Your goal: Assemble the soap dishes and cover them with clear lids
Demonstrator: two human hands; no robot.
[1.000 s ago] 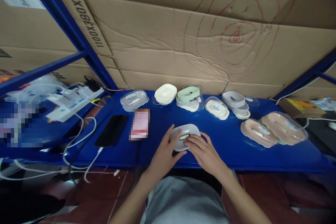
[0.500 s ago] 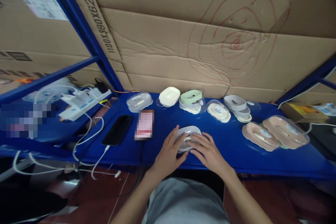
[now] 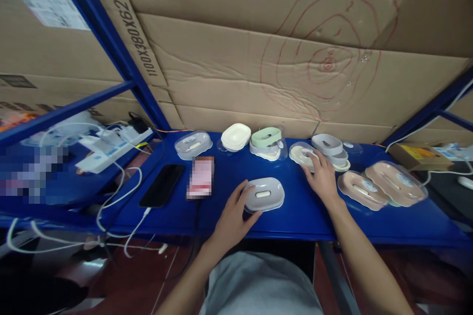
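Note:
A grey soap dish (image 3: 272, 202) with a slotted middle and a clear cover lies in front of me near the table's front edge. My left hand (image 3: 233, 214) rests at its left end, thumb and fingers apart, touching the rim without gripping round it. Further back, my right hand (image 3: 322, 177) reaches over a cream soap dish with a clear lid (image 3: 298, 153). Its fingers are spread at the lid's right side; whether they press on it I cannot tell.
Along the back of the blue table (image 3: 221, 221) stand a lidded grey dish (image 3: 192, 144), cream trays (image 3: 235, 137), a green-topped stack (image 3: 266, 137) and a grey stack (image 3: 327, 144). Pink dishes (image 3: 364, 190) lie right. Two phones (image 3: 162, 185), cables and a power strip (image 3: 111, 150) are left.
My right hand has left the grey soap dish and moved right and back to the cream one. My left hand stays beside the grey dish, which now shows more fully.

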